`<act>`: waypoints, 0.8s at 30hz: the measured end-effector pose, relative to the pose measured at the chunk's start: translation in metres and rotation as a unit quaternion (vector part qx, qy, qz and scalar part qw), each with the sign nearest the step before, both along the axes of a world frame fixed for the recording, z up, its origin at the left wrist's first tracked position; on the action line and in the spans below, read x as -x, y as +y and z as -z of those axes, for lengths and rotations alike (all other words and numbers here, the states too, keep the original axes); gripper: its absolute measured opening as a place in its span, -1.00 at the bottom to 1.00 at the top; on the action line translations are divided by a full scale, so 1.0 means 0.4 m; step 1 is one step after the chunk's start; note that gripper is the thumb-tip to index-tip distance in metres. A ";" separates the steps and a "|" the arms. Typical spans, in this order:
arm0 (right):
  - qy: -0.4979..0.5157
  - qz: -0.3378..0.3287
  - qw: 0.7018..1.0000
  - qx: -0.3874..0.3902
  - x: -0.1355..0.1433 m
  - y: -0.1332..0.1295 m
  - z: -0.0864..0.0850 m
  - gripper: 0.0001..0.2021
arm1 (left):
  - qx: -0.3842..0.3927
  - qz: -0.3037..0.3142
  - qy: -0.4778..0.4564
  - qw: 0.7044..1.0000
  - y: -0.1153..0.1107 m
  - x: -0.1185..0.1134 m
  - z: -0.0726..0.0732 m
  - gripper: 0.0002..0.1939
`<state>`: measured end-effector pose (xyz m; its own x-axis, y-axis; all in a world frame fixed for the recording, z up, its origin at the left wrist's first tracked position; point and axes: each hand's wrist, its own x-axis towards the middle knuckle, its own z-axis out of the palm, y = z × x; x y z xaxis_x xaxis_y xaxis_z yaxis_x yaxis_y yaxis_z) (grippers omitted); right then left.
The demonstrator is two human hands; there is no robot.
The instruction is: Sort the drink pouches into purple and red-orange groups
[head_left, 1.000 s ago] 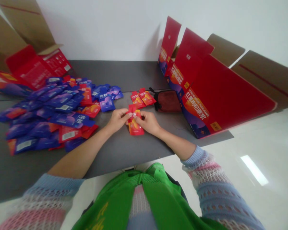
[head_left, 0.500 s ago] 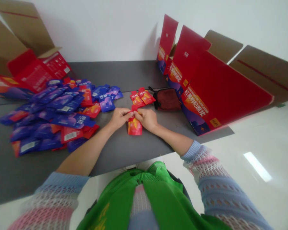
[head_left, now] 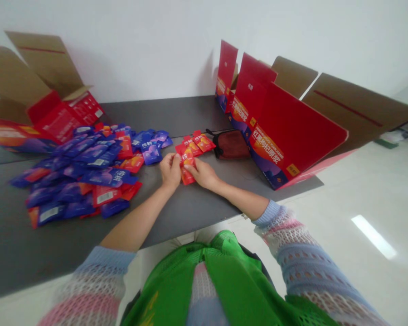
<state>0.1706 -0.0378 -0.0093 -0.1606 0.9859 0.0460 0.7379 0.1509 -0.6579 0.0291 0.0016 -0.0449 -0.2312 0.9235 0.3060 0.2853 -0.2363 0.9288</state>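
Observation:
A red sachet point(head_left: 187, 159) with an orange pattern is held between my two hands, above the grey table point(head_left: 177, 208). My left hand point(head_left: 171, 171) is closed on its left edge. My right hand point(head_left: 204, 173) pinches the lower right side, thumb on the front. Just behind the held sachet, a few more red sachets point(head_left: 203, 141) lie flat on the table. To the left of my hands spreads a large heap of purple sachets point(head_left: 95, 151), with red ones mixed in. One purple sachet point(head_left: 151, 151) lies nearest my left hand.
A brown zipped pouch point(head_left: 233, 144) lies right of the red sachets. Open red cartons point(head_left: 285, 131) stand in a row along the right side. Another open carton point(head_left: 59, 115) stands at the back left, behind the heap. A white wall point(head_left: 149, 50) rises behind the table.
The held red sachet has turned and tilted, and my hands have shifted their grip lower along its sides. The whole view has shifted slightly, with the cartons appearing lower.

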 end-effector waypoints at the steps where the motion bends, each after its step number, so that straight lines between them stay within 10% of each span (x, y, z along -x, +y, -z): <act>1: 0.003 0.012 1.000 -0.004 -0.011 0.013 -0.002 -0.64 | 0.029 -0.019 0.006 0.999 0.000 -0.002 -0.003 -0.80; 12: -0.100 0.150 0.984 -0.009 -0.027 0.182 -0.123 -0.57 | 0.139 -0.115 0.322 0.929 -0.045 -0.028 -0.063 -0.67; 24: -0.207 0.262 0.942 -0.040 0.055 0.270 -0.062 -0.57 | 0.126 -0.069 0.397 0.907 -0.052 -0.029 -0.065 -0.73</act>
